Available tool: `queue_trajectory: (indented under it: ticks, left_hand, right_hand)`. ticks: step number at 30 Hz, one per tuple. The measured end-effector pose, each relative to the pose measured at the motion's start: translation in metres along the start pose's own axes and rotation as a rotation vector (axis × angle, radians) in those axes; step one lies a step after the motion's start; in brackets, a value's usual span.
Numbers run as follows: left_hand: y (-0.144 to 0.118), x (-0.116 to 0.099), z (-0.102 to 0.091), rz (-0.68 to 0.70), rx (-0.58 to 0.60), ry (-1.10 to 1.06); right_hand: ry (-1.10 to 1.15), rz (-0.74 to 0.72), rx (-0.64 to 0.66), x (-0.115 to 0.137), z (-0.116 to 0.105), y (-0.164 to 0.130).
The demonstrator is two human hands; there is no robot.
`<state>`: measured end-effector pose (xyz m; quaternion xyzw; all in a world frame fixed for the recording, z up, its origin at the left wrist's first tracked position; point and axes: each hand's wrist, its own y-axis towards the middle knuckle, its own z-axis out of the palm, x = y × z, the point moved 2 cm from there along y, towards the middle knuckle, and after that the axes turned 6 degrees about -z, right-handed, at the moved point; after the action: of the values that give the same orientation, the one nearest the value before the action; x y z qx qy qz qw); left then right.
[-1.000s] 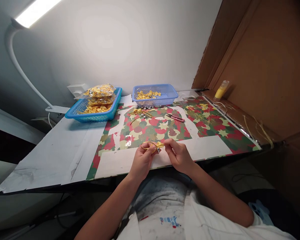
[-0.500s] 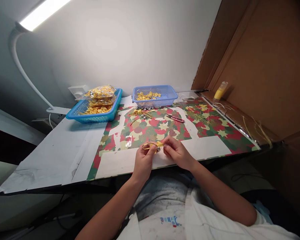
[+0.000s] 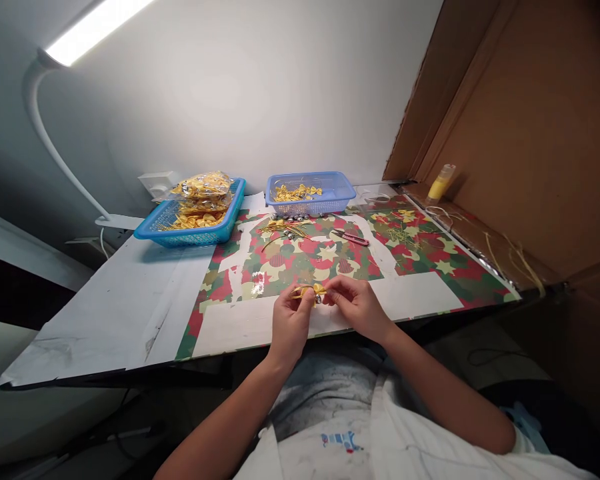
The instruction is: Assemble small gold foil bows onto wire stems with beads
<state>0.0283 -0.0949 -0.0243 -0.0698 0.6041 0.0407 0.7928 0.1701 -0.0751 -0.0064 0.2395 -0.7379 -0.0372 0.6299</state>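
Between my two hands, above the white strip at the table's near edge, is a small yellow ribbon bow (image 3: pixel 319 289) with a silver bell (image 3: pixel 319 299) at it. My left hand (image 3: pixel 293 319) is closed, pinching the bow's left side between thumb and fingers; a gold cord loops out above the fingers. My right hand (image 3: pixel 356 307) pinches at the bow's right end, its fingertips closed. Those fingertips hide part of the ribbon. Farther back on the patterned sheet lie gold cords (image 3: pixel 286 229) and several silver bells (image 3: pixel 300 217).
A teal basket (image 3: pixel 185 237) at the left holds yellow bows and a filled plastic bag. A blue basket (image 3: pixel 311 201) with bows stands at the back. Pink-handled thread snips (image 3: pixel 351 237) lie mid-table. A yellow-filled bottle (image 3: pixel 441 184) is at the right, a lamp (image 3: pixel 55 147) at the left.
The gold cord loop above my left hand looks smaller and lower. My right fingers have shifted slightly at the bow, and the bell shows more plainly.
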Motion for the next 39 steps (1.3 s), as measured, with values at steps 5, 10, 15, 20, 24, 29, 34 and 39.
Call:
queue_trajectory:
  ticks: [5,10,15,20,24,29,34,39]
  left_hand:
    - [-0.003,-0.006,0.003,0.051,0.021,0.053]
    - [-0.006,-0.012,0.008,0.073,0.045,0.075]
    - [-0.006,-0.012,0.009,0.107,0.047,0.122]
    - [-0.005,-0.011,0.011,0.124,0.059,0.135]
    - [-0.004,-0.010,0.011,0.119,0.062,0.137]
    - [-0.003,-0.010,0.009,0.115,0.057,0.175]
    - [0.006,-0.011,0.007,0.143,0.073,0.330]
    - [0.017,-0.008,0.005,0.155,0.072,0.467]
  right_hand:
    - [0.191,0.059,0.039,-0.006,0.000,0.004]
    - [0.301,0.105,0.038,-0.013,0.001,0.006]
    - [0.361,0.127,0.032,-0.014,0.002,0.008]
    - [0.382,0.150,0.008,-0.012,0.003,0.008]
    - [0.383,0.155,0.005,-0.011,0.004,0.008]
    - [0.293,0.132,0.033,-0.013,0.002,0.009]
    - [-0.035,-0.032,-0.007,-0.011,-0.002,0.013]
    - [-0.166,-0.047,-0.029,-0.013,0.001,0.013]
